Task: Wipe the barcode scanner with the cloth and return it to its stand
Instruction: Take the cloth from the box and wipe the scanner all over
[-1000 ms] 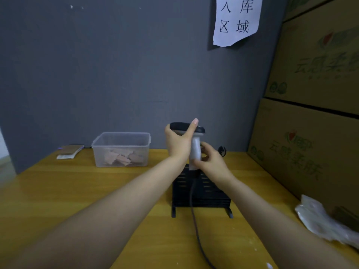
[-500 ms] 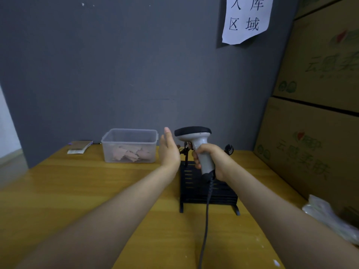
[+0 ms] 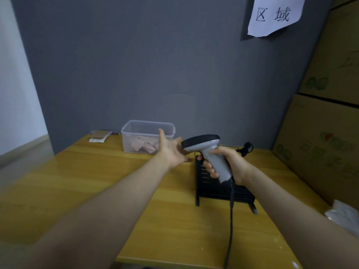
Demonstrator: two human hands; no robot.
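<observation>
My right hand (image 3: 229, 164) grips the handle of the grey barcode scanner (image 3: 204, 145), whose black-topped head points left. It is held above the black slatted stand (image 3: 213, 191) on the wooden table, its black cable (image 3: 231, 220) hanging down toward me. My left hand (image 3: 171, 150) is open with fingers spread, just left of the scanner head and not touching it. Pinkish cloths (image 3: 143, 147) lie in the clear plastic box (image 3: 147, 126) behind my left hand.
Stacked cardboard cartons (image 3: 326, 133) wall off the right side. A crumpled white plastic bag (image 3: 343, 214) lies at the right table edge. A small cardboard pad (image 3: 100, 135) lies at the back left. A grey wall with a paper sign (image 3: 275, 14) stands behind the table (image 3: 77, 181).
My left hand let go of the scanner head and opened to its left. My right hand lifted the scanner off the stand and tilted it; the view shifted.
</observation>
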